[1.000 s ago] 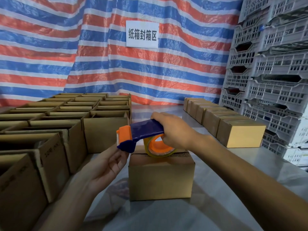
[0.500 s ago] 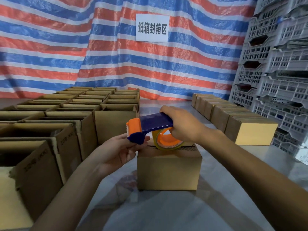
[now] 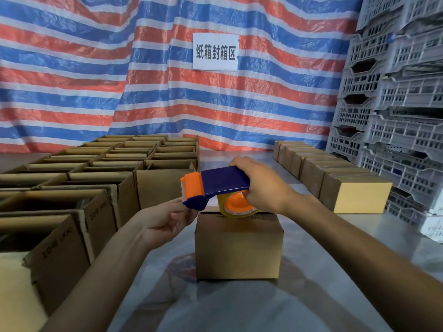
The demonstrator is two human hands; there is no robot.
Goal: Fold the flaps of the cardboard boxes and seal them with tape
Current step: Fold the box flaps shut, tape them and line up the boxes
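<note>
Centre frame, our right hand (image 3: 263, 188) is gripping the tape dispenser (image 3: 223, 182), left hand (image 3: 165, 224) pinching its mouth — crooked pulling risks a wrinkled seal.

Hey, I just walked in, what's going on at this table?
A person is taping up cardboard boxes. The right hand grips a tape dispenser over a closed box in the middle of the table, while the left hand pinches the dispenser's front end. Left are open boxes; right, a row of shut boxes.
</note>
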